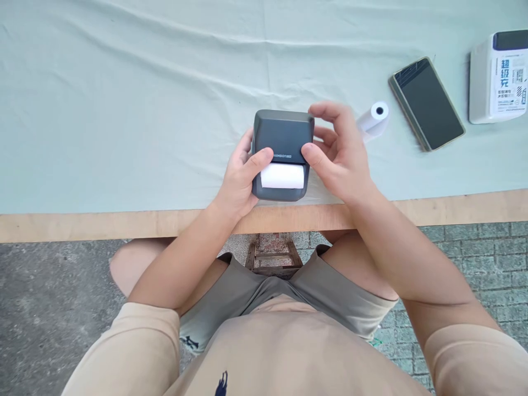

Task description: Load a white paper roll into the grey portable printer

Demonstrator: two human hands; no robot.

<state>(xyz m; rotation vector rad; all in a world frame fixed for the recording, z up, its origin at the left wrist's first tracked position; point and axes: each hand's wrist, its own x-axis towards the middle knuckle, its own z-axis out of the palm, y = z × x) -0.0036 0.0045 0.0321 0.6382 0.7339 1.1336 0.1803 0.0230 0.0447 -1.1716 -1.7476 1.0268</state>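
A dark grey label printer (284, 132) is held above the near part of the table, its lettered lid facing up. White paper (282, 176) shows in the opening below the lid. My left hand (243, 176) is closed round the printer's left side, with the thumb on top by the lettering and the other fingers mostly hidden. On the opposite side, my right hand (340, 146) has its thumb against the right edge and a fingertip at the upper right corner. Its remaining fingers are bent behind. Just beyond that hand lies a white paper roll (374, 116) with a dark core.
A smartphone (429, 104) with a dark screen lies to the right of the roll. Farther right stands a white box-shaped device (482, 82) with a printed label. Pale green cloth (144, 110) covers the table, leaving its wooden front edge (103, 224) bare.
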